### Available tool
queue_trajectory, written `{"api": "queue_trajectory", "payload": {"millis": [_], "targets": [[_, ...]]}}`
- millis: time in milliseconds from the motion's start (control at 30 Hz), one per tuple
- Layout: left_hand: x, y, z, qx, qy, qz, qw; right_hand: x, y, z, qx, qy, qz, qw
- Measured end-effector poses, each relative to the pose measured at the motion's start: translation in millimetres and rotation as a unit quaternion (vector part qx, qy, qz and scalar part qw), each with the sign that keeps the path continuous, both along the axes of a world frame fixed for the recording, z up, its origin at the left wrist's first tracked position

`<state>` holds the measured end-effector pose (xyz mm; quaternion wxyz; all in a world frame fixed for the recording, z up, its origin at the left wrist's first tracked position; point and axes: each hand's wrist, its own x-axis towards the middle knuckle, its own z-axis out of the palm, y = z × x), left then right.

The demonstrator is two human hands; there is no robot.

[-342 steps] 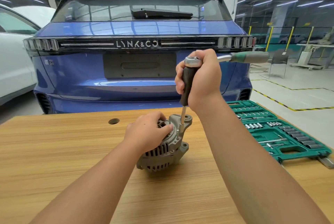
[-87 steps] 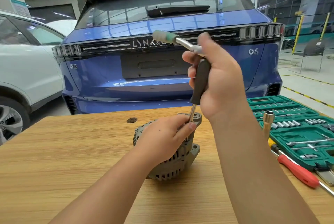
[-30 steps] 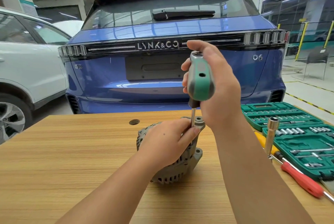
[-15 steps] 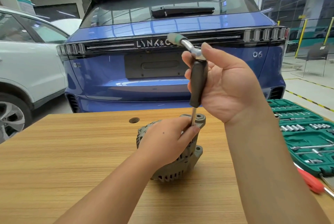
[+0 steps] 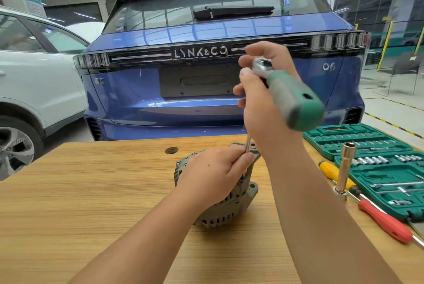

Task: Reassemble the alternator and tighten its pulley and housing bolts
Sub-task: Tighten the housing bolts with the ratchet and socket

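Observation:
A grey alternator stands on its side on the wooden table. My left hand grips its top and pinches the thin steel extension shaft where it meets the housing. My right hand is wrapped round the upper part of that driver, just below the ratchet head. The ratchet's green handle points toward me and to the right, blurred. The bolt under the shaft is hidden by my fingers.
A green socket case lies open at the table's right edge. In front of it are a red-handled screwdriver, a yellow-handled one and an upright socket extension. A blue car stands behind the table, a white car to the left.
The ratchet handle has swung from pointing away to the left round to the near right. My right hand closed again round the driver. My left hand and the alternator stayed put.

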<state>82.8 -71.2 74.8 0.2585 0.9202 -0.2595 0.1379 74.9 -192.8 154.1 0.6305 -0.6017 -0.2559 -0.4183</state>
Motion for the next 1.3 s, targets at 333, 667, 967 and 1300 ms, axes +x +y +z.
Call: {"api": "queue_trajectory", "payload": {"millis": [333, 667, 967, 1300], "targets": [[1, -1, 1, -0.017, 0.012, -0.011, 1.0, -2, 3, 0, 0.005, 0.033, 0.185, 0.982], [3, 1, -2, -0.003, 0.007, -0.004, 1.0, 0, 1, 2, 0.102, 0.134, 0.071, 0.983], [4, 1, -2, 0.013, -0.018, -0.004, 1.0, 1, -31, 10, 0.191, 0.204, 0.336, 0.899], [2, -1, -1, 0.015, 0.002, 0.014, 1.0, 3, -4, 2, 0.023, 0.09, 0.166, 0.982]]}}
